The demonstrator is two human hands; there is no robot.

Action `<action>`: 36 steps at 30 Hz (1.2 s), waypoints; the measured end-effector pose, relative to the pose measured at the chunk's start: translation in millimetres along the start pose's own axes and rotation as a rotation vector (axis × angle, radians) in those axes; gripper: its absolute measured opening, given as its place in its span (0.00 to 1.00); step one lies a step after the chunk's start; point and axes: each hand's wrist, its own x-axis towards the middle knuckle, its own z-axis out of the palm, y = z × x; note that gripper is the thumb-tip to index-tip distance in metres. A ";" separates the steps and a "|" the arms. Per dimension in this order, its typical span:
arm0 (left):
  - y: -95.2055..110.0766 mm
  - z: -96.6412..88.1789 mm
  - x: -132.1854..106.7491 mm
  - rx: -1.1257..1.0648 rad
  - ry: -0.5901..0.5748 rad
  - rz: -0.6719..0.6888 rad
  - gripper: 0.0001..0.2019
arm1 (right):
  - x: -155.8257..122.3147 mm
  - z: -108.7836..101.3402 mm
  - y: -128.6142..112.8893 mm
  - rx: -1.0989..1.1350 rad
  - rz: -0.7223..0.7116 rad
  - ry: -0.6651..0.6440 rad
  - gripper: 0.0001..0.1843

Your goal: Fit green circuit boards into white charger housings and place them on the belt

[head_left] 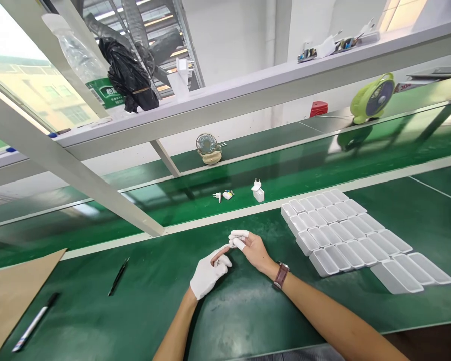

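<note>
My left hand [207,275] wears a white glove that leaves the index finger bare. That finger points up and to the right, while the others curl loosely with nothing visible in them. My right hand [256,251] has white covers on some fingertips and a brown-strapped watch [281,275] at the wrist. Its thumb and fingers pinch a small white finger cot [231,245] at the tip of my left index finger. Part of the cot is hidden by the fingers. Both hands are above the green tabletop [165,296].
Rows of white open boxes [342,230] stand on the right. A black pen [118,277], a marker [35,321] and brown cardboard [11,301] lie left. White plug adapters [258,191] are behind the hands. A slanted post [108,195] and a shelf [248,87] cross the view; fans stand beyond.
</note>
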 end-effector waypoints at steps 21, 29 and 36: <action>11.8 11.9 1.4 0.009 0.081 0.048 0.36 | -3.9 5.0 8.1 -0.270 -0.046 -0.077 0.24; 43.2 -54.6 63.0 0.279 0.475 0.223 0.50 | -10.9 5.9 14.9 -0.513 -0.123 -0.118 0.20; 51.4 -109.3 141.4 0.758 0.683 0.019 0.51 | -16.7 11.7 8.5 -0.628 -0.214 -0.186 0.18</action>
